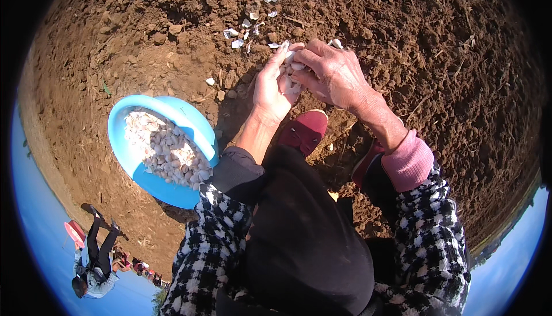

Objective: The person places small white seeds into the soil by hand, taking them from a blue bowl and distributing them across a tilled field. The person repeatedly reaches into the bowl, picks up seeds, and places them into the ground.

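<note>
Several pale garlic cloves [286, 72] lie cupped in my left hand [272, 84], palm up above the soil. From the right, my right hand [335, 72] reaches over them, its fingertips touching the cloves; whether it pinches a single clove is hidden by the fingers. Left of my left forearm stands a light blue plastic basin [166, 191], tilted in view. Inside it are many garlic cloves [172, 152] with loose papery skins among them. Scraps of white garlic skin [237, 43] are scattered on the ground beyond my hands.
Brown, cloddy tilled soil [435, 57] surrounds me. My red shoes [305, 131] are planted just below my hands. A single clove [210, 81] rests on the ground above the basin. At lower left a person [97, 268] holds a red basin [75, 233], with more people [146, 268] farther off.
</note>
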### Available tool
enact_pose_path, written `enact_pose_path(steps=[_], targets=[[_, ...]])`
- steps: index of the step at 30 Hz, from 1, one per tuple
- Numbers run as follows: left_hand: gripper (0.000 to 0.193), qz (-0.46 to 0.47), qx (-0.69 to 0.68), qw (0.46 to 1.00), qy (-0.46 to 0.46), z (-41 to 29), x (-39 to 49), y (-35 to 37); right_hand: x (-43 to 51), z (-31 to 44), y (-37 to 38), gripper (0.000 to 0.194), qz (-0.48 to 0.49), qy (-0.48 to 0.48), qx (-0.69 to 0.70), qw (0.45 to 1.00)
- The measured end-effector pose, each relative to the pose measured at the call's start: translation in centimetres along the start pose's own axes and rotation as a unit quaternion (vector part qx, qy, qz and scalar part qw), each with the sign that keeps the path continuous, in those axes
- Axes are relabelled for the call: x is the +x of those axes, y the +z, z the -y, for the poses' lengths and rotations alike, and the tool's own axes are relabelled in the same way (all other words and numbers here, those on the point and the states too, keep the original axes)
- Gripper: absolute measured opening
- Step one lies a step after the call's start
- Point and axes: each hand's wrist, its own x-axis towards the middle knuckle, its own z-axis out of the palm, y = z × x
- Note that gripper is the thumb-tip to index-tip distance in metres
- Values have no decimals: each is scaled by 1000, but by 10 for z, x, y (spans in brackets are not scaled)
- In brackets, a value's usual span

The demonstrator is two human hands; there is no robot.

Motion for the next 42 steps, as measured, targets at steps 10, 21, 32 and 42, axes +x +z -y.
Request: enact_pose_path(steps=[10,21,32,42], targets=[[33,-10,-5,999,-38,10,4,-8,-4,-76,-52,28,-64,185,137,971],[33,29,-19,998,-42,10,9,-1,15,-161,-33,17,-9,216,-244,946],[43,35,-20,997,-66,11,9,8,-5,-59,-28,16,-51,-2,77,996],[52,97,27,993,-69,13,9,12,-3,-73,-36,18,-53,-7,7,999]])
